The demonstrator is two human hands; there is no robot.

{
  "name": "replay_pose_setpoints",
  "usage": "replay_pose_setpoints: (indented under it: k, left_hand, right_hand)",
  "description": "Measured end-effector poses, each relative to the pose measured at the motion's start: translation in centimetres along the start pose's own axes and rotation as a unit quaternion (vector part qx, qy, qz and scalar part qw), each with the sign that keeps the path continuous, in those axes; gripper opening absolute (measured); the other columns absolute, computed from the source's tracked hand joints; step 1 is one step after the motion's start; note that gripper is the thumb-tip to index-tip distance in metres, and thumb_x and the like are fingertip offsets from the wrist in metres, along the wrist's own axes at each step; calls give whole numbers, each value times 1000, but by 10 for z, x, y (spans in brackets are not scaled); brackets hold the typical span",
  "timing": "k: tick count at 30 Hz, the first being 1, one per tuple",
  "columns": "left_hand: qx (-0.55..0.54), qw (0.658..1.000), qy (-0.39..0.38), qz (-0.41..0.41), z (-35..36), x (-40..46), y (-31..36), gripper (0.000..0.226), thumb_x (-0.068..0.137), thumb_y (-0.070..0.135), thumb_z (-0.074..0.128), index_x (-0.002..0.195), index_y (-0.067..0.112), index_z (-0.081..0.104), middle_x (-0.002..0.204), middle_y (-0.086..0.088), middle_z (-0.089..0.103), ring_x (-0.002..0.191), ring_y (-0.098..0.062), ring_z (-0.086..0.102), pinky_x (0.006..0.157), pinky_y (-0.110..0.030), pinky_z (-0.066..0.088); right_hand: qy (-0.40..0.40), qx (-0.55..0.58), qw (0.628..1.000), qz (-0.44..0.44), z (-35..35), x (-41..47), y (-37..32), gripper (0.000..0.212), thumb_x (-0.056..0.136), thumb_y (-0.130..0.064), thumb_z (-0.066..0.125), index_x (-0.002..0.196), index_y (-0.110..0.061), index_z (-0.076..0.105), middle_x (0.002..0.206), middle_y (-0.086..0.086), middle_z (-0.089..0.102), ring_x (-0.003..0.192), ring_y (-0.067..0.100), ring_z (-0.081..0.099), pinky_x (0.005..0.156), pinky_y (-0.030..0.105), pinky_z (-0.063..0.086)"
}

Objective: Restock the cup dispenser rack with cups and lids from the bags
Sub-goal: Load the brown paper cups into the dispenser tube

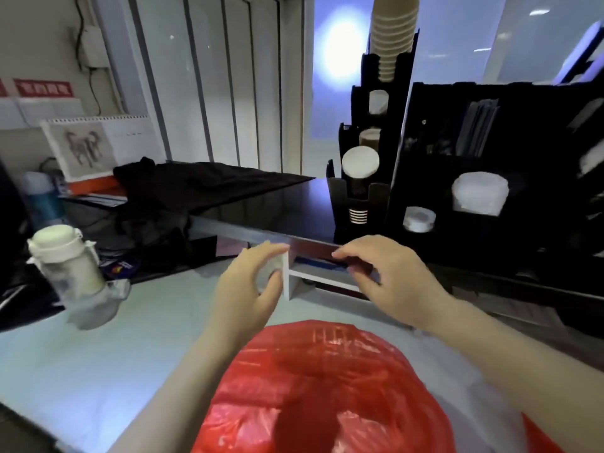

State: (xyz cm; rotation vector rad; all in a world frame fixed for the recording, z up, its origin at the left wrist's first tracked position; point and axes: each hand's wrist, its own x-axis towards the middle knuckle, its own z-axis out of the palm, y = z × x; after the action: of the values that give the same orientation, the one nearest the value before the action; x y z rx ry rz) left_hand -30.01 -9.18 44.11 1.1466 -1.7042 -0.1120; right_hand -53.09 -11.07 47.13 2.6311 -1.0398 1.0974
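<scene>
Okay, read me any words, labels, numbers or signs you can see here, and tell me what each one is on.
None can be read as text.
Red wall sign with white characters: too blurred.
White desk calendar with a grey animal drawing: its grid print is too small.
Translucent red plastic bag: faint printed marks, illegible.
Dark blue packet beside the white lidded bottle: logo blurred.

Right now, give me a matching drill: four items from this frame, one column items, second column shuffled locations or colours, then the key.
Items:
1. plastic bag
2. stack of paper cups
3. white bottle
4. desk calendar

Descriptions:
A. sticks up out of the top of the black rack
B. red, nearest the camera, below both hands
C. stands on the pale counter at far left
D. propped at the back left, against the wall

Pairs: 1-B, 2-A, 3-C, 4-D
</scene>
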Motion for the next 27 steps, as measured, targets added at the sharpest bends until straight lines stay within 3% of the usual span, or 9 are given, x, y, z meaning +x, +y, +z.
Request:
replay_pose_setpoints:
  k: [2, 4, 7, 9, 11, 15, 17, 21, 27]
  left_hand:
    - [-3, 999, -20, -44, 1, -26, -10, 28, 82, 13, 52, 97, 28, 69, 103, 29, 60, 99, 10, 54, 86, -1, 35]
    - [-24, 994, -57, -95, 4, -46, -21, 30, 88, 7, 55, 87, 34, 68, 85, 27, 68, 88, 7, 61, 74, -6, 42]
    - [-23, 985, -118, -125, 8, -69, -36, 40, 83, -6, 56, 78, 32, 70, 76, 24, 69, 84, 7, 63, 75, -8, 44]
    - [-12, 977, -155, -143, 10, -80, -45, 44, 73, -13, 51, 67, 24, 74, 75, 24, 69, 84, 7, 63, 77, -9, 44]
    - [-1, 971, -191, -146, 14, -87, -51, 36, 67, -6, 47, 59, 20, 72, 75, 20, 69, 85, 5, 63, 78, -13, 46]
    - [80, 948, -288, -112, 28, -88, -66, 39, 64, 14, 39, 74, 21, 76, 92, 9, 73, 106, -12, 63, 99, -28, 43]
    - [154, 923, -341, -83, 38, -88, -77, 39, 75, 14, 44, 96, 28, 74, 111, 10, 70, 126, -11, 51, 112, -30, 27]
    - [222, 901, -364, -81, 59, -86, -101, 46, 86, 24, 49, 132, 33, 54, 145, 11, 45, 140, -10, 31, 114, -33, 16]
    - [269, 879, -379, -109, 86, -82, -129, 77, 81, 56, 59, 148, 35, 26, 157, 7, 24, 145, -11, 14, 113, -39, 17]
  right_hand:
    - [-107, 7, 994, 15, 18, -21, -4, 23, 85, -11, 64, 105, -21, 69, 104, -6, 69, 96, 12, 61, 86, 26, 47]
    - [-280, 5, 958, 55, 34, -42, -1, 14, 90, -27, 59, 101, -31, 65, 101, -12, 67, 91, 7, 58, 82, 26, 46]
    - [-433, -15, 898, 76, 56, -76, 6, 19, 89, -37, 54, 103, -30, 64, 102, -12, 67, 92, 7, 57, 84, 29, 47]
    - [-448, -79, 889, 49, 70, -95, 16, 26, 90, -34, 50, 111, -32, 65, 116, -12, 64, 112, 13, 53, 101, 35, 40]
    - [-445, -149, 882, 40, 76, -107, 30, 36, 93, -32, 48, 127, -37, 57, 143, -10, 47, 139, 19, 28, 117, 43, 12]
    - [-440, -188, 871, 110, 76, -117, 63, 46, 98, -38, 41, 144, -39, 36, 161, -5, 7, 148, 24, -11, 109, 52, -20]
    - [-436, -186, 867, 151, 78, -120, 76, 47, 99, -44, 36, 145, -39, 34, 162, -5, 4, 147, 25, -16, 108, 53, -22]
    - [-423, -161, 869, 200, 89, -120, 90, 53, 98, -52, 30, 149, -39, 22, 161, -8, 3, 147, 21, -14, 112, 56, -18]
    - [-387, -63, 882, 262, 102, -112, 104, 50, 98, -36, 31, 147, -42, 24, 159, -11, 19, 148, 15, 5, 116, 52, -4]
